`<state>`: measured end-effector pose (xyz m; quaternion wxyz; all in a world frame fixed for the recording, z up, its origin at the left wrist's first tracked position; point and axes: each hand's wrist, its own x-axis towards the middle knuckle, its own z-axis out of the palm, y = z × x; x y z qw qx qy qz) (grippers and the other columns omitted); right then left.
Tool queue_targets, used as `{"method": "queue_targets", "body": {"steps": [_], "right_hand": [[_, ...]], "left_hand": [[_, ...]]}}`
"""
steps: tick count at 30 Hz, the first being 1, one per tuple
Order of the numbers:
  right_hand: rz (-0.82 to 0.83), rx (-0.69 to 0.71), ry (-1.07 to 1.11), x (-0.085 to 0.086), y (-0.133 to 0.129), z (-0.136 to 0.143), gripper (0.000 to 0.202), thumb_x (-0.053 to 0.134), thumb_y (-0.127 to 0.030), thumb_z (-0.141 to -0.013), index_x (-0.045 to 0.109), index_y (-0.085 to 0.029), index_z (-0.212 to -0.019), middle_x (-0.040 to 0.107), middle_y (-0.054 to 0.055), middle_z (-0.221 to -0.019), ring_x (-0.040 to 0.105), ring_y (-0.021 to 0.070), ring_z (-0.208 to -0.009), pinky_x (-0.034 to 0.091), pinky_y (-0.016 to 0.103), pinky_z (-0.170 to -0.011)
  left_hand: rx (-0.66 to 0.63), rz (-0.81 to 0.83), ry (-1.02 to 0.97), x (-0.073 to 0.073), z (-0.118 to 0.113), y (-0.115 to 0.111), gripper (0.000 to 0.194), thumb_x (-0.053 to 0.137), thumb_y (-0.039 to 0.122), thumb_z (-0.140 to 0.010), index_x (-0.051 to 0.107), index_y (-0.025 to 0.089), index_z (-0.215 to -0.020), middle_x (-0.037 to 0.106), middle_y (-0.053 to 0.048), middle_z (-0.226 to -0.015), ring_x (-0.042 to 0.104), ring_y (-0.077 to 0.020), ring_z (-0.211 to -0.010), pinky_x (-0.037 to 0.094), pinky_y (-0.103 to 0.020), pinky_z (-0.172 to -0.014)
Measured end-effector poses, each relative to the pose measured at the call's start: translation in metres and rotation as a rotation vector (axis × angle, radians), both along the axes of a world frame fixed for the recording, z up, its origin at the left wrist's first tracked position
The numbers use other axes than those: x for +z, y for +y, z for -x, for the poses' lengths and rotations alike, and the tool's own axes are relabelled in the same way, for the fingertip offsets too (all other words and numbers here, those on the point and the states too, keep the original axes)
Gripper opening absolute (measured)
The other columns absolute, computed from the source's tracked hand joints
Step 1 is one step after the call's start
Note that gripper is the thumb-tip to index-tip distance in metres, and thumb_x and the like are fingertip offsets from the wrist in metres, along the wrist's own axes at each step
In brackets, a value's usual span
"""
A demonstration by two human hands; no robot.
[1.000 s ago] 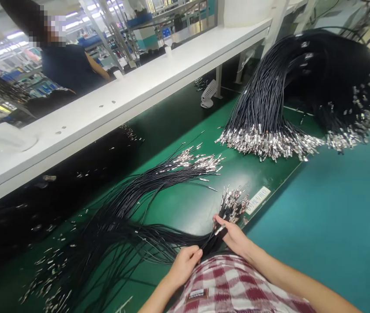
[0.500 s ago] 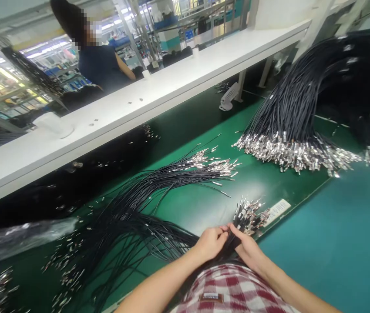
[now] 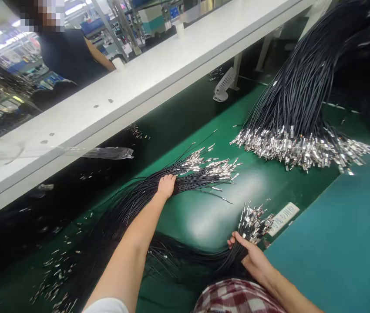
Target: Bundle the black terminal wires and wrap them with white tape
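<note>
A: What are we holding at the near edge?

B: Our right hand has its thumb and fingers closed round a held bundle of thin black wires, just below their shiny metal ends. The ends fan out, silvery with a few coppery glints, and the wires trail left over the table.

A: And our left hand?

B: It lies on a second bundle, behind its bright tips, fingers close together; we can't tell whether they grip. Farther right, a large heap of the same kind of wire arches over, its metal ends splayed thickly.

A: Any writing we can read?

B: A pale label beside the held bundle shows 线专用; the characters next to those are too blurred for us.

A: What are we working on?

B: A glossy green table, with a bluish-green surface on our right. Above the table's far side runs a white shelf, clear plastic film hanging over its edge. Beyond it, a person in a dark sleeveless top is near crowded racks, under bright strip lights.
</note>
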<state>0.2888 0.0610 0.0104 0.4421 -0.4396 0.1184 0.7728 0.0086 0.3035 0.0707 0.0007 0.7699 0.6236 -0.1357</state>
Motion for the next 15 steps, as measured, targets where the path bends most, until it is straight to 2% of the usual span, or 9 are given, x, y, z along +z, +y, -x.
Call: {"method": "queue_targets", "body": {"steps": [3, 6, 9, 11, 13, 15], "right_hand": [[0.011, -0.005, 0.005, -0.001, 0.002, -0.001, 0.041, 0.096, -0.033, -0.044, 0.072, -0.015, -0.072, 0.069, 0.002, -0.066, 0.066, 0.0163, -0.067, 0.055, 0.024, -0.063], [0.015, 0.002, 0.001, -0.003, 0.001, -0.001, 0.04, 0.095, -0.032, -0.046, 0.073, -0.015, -0.074, 0.07, 0.002, -0.067, 0.065, 0.0163, -0.067, 0.055, 0.024, -0.062], [0.008, 0.014, 0.009, -0.004, -0.001, -0.002, 0.037, 0.094, -0.031, -0.05, 0.073, -0.015, -0.075, 0.071, 0.002, -0.069, 0.065, 0.0165, -0.068, 0.055, 0.025, -0.063], [-0.01, 0.018, 0.024, -0.005, -0.002, -0.002, 0.033, 0.092, -0.031, -0.054, 0.073, -0.015, -0.075, 0.071, 0.003, -0.07, 0.065, 0.0164, -0.069, 0.055, 0.025, -0.064], [-0.037, 0.019, 0.037, -0.006, -0.003, -0.002, 0.029, 0.09, -0.03, -0.058, 0.073, -0.016, -0.078, 0.07, 0.002, -0.07, 0.065, 0.0159, -0.069, 0.055, 0.025, -0.065], [-0.072, 0.013, 0.04, -0.007, -0.004, -0.003, 0.03, 0.088, -0.028, -0.062, 0.075, -0.016, -0.086, 0.07, 0.002, -0.07, 0.064, 0.0152, -0.068, 0.054, 0.024, -0.064]], "left_hand": [[-0.001, 0.012, -0.004, -0.004, 0.002, 0.0, 0.03, 0.039, 0.005, -0.09, 0.061, 0.012, -0.109, 0.059, -0.018, -0.117, 0.053, -0.0294, -0.113, 0.043, -0.042, -0.094], [0.007, 0.013, -0.039, 0.003, 0.003, -0.005, 0.021, 0.046, 0.006, -0.088, 0.061, 0.011, -0.101, 0.062, -0.018, -0.11, 0.055, -0.0291, -0.109, 0.043, -0.04, -0.093], [0.003, 0.011, -0.108, 0.018, 0.006, -0.012, 0.013, 0.052, 0.01, -0.087, 0.06, 0.014, -0.096, 0.063, -0.013, -0.103, 0.057, -0.0257, -0.102, 0.044, -0.036, -0.089], [-0.012, 0.027, -0.156, 0.032, 0.006, -0.022, 0.011, 0.053, 0.016, -0.089, 0.059, 0.016, -0.099, 0.064, -0.007, -0.093, 0.06, -0.0211, -0.088, 0.045, -0.031, -0.08], [-0.042, 0.09, -0.251, 0.047, 0.003, -0.04, 0.011, 0.051, 0.022, -0.091, 0.059, 0.018, -0.098, 0.063, -0.001, -0.081, 0.058, -0.0167, -0.074, 0.044, -0.027, -0.07], [-0.074, 0.241, -0.484, 0.061, -0.004, -0.073, 0.018, 0.051, 0.031, -0.092, 0.061, 0.017, -0.093, 0.062, 0.0, -0.078, 0.056, -0.0147, -0.071, 0.043, -0.024, -0.067]]}}
